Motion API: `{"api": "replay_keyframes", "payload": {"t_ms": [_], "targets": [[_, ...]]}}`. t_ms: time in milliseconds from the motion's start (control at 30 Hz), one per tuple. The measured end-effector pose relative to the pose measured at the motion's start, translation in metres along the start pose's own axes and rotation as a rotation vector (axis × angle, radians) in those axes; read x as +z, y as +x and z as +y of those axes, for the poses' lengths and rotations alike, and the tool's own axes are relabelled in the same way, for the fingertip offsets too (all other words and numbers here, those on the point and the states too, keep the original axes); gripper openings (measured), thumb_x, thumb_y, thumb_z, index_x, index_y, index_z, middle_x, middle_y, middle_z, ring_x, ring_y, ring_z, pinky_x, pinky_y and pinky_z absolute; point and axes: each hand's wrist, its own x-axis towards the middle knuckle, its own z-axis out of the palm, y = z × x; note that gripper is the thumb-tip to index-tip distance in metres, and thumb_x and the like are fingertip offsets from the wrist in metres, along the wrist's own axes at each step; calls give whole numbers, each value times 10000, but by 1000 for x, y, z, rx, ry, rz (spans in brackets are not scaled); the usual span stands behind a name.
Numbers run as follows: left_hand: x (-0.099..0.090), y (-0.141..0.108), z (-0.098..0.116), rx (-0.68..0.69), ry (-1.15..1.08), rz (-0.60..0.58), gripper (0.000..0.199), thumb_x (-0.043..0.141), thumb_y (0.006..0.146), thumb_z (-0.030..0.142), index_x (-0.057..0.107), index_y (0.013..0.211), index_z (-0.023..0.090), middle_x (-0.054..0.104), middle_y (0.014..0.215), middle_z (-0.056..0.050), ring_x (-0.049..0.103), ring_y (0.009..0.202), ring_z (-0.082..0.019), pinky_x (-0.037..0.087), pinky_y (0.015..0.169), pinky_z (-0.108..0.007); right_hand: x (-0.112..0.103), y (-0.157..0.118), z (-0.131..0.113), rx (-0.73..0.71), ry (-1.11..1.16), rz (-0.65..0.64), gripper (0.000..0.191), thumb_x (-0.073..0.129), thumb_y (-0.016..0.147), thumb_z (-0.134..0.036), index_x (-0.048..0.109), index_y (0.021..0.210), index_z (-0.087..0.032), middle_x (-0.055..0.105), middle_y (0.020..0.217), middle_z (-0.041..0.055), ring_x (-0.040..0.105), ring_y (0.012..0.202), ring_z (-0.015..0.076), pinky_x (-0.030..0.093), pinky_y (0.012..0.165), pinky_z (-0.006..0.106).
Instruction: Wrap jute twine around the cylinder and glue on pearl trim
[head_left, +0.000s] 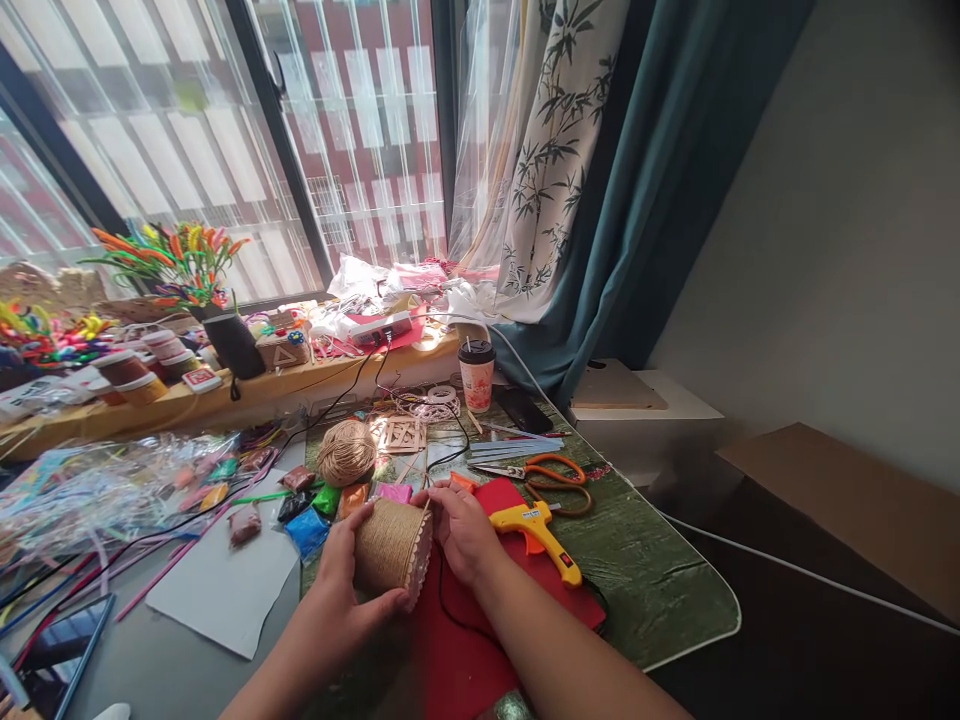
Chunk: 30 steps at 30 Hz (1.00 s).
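Note:
My left hand [346, 585] is wrapped round a cylinder covered in twine [386, 545], which lies tilted on its side with a scalloped, lacy trim along its right rim. Closed in a pinch at the far side of that rim is my right hand [461, 530]; a thin strand of twine [427, 496] shows at its fingertips, partly hidden. Beyond the hands sits a ball of twine [346, 452]. To the right of my right hand, a yellow hot glue gun [541, 535] rests on a red sheet [457, 640].
Orange-handled scissors [556, 475], a paper cup [477, 378] and a dark phone [525, 410] lie or stand at the back right. Several colourful clay packets [307, 532] and a white sheet [225, 590] are on the left. A black cable [446, 600] runs beneath my right hand.

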Motion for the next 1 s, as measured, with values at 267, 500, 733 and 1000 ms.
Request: {"api": "replay_keyframes", "payload": {"t_ms": [267, 500, 733, 1000], "targets": [[4, 1, 2, -13, 24, 89, 761, 753, 833, 564, 512, 1474, 233, 566, 1524, -164, 519, 1458, -406, 390, 1234, -643, 3, -5, -3, -6, -7, -28, 307, 920, 647, -341, 676, 783, -215, 781, 755, 30, 652, 715, 196, 465, 709, 309], [12, -1, -10, -8, 55, 133, 849, 756, 840, 564, 435, 1557, 240, 506, 1624, -169, 464, 1527, -396, 358, 1268, -621, 3, -4, -4, -15, 5, -47, 355, 938, 638, -367, 661, 802, -218, 758, 736, 15, 659, 733, 198, 473, 728, 306], [15, -11, -15, -19, 29, 151, 913, 759, 874, 504, 331, 1645, 267, 400, 1712, -158, 380, 1587, -386, 317, 1294, -621, 5, -7, -6, -41, -14, -68, 343, 937, 653, -357, 669, 817, -221, 761, 757, 16, 658, 745, 198, 490, 763, 321], [14, -7, -12, -9, 43, 154, 887, 774, 850, 486, 390, 1613, 250, 461, 1682, -156, 433, 1559, -384, 348, 1286, -599, 7, -7, -9, -157, -147, -28, 374, 884, 721, -430, 695, 975, -231, 779, 819, 47, 710, 883, 257, 512, 877, 399]]}}
